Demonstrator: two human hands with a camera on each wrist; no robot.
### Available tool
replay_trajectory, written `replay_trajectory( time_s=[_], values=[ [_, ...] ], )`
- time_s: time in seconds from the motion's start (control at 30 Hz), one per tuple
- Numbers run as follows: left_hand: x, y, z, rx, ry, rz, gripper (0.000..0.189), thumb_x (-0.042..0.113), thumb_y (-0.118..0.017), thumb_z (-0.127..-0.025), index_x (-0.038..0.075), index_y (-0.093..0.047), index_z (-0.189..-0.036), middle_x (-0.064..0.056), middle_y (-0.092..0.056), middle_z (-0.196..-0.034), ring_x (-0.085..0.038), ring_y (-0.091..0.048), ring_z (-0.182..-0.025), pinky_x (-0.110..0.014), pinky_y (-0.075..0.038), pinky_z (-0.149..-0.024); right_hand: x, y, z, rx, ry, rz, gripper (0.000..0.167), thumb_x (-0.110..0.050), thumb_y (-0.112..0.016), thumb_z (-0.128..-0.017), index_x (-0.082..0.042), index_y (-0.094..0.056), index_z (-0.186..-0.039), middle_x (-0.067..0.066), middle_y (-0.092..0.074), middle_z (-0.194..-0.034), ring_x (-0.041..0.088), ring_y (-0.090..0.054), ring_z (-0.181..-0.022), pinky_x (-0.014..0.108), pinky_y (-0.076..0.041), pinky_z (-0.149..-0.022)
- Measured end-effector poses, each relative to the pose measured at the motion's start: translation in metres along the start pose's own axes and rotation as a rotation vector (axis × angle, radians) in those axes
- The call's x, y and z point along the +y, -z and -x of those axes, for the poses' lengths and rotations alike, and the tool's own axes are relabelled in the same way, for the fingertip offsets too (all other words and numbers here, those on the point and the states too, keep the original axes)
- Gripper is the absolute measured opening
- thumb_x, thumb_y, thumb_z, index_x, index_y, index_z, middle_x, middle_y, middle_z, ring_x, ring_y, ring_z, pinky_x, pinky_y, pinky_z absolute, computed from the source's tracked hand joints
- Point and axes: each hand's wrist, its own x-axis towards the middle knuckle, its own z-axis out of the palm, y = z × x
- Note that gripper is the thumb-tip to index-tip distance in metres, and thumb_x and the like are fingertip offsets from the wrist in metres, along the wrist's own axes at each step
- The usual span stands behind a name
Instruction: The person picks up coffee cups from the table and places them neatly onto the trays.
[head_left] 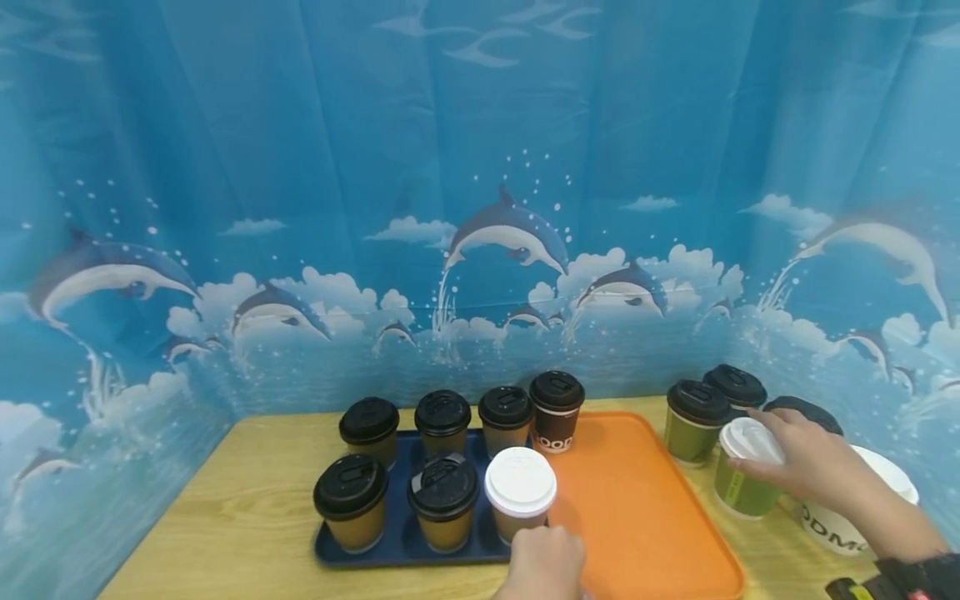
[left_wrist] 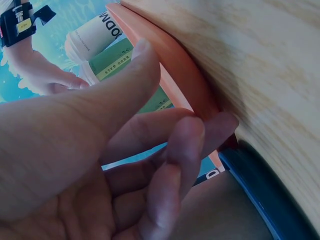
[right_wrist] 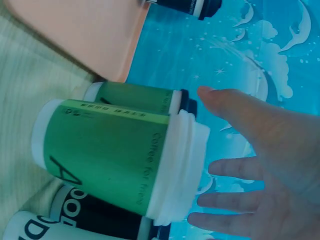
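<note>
My right hand (head_left: 806,462) hovers over a green paper cup (right_wrist: 107,155) with a white lid (right_wrist: 182,167). In the right wrist view the fingers are spread and a gap separates them from the lid. By the front of the trays is my left hand (head_left: 543,562), holding nothing. The left wrist view shows its fingers (left_wrist: 182,145) loosely bent near the place where the orange tray (head_left: 630,500) meets the navy tray (head_left: 405,554); I cannot tell whether they touch. A brown cup with a white lid (head_left: 521,483) stands just beyond that hand.
Several brown cups with black lids (head_left: 444,492) stand on the navy tray. A dark cup (head_left: 557,412) is at the back, beside the orange tray. To the right are a green cup with a black lid (head_left: 693,421), more dark-lidded cups and a white cup (head_left: 832,525).
</note>
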Motion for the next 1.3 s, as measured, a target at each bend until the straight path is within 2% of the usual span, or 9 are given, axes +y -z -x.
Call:
replay_trajectory(
  time_s=[0.33,0.8,1.0,1.3],
  values=[
    [-0.001,0.001,0.001,0.005,0.000,0.002,0.034,0.055,-0.087,-0.068,0.024,-0.075,-0.076,0.009,-0.066,-0.072,-0.013,-0.064,-0.065,-0.034,-0.051,-0.053,0.007,-0.007,0.001,-0.039,-0.045,0.013,0.080,-0.057,-0.073,-0.086,0.009,-0.059,-0.130,0.044,-0.054,-0.120,0.056,-0.061,-0.092,0.064,-0.050,-0.064],
    [-0.001,0.003,0.000,-0.029,-0.008,0.005,0.033,0.053,-0.086,-0.070,0.022,-0.075,-0.077,0.009,-0.064,-0.070,-0.012,-0.063,-0.064,-0.034,-0.051,-0.053,0.011,-0.010,0.000,-0.039,-0.081,-0.017,0.081,-0.057,-0.072,-0.087,0.011,-0.058,-0.128,0.044,-0.054,-0.120,0.061,-0.058,-0.098,0.072,-0.046,-0.068],
    [0.000,0.002,0.001,-0.022,-0.009,-0.001,0.033,0.053,-0.086,-0.069,0.023,-0.075,-0.077,0.009,-0.063,-0.070,-0.011,-0.062,-0.064,-0.034,-0.051,-0.053,0.010,-0.010,0.000,-0.028,-0.093,-0.037,0.081,-0.057,-0.073,-0.086,0.012,-0.059,-0.127,0.044,-0.054,-0.119,0.059,-0.058,-0.097,0.069,-0.047,-0.066],
    [0.000,0.002,0.002,-0.005,-0.006,0.000,0.033,0.054,-0.086,-0.069,0.023,-0.075,-0.076,0.009,-0.064,-0.069,-0.012,-0.063,-0.064,-0.034,-0.051,-0.052,0.005,-0.009,0.003,-0.013,-0.093,-0.063,0.083,-0.060,-0.073,-0.085,0.008,-0.060,-0.129,0.043,-0.052,-0.124,0.064,-0.054,-0.102,0.076,-0.042,-0.071]
  ],
)
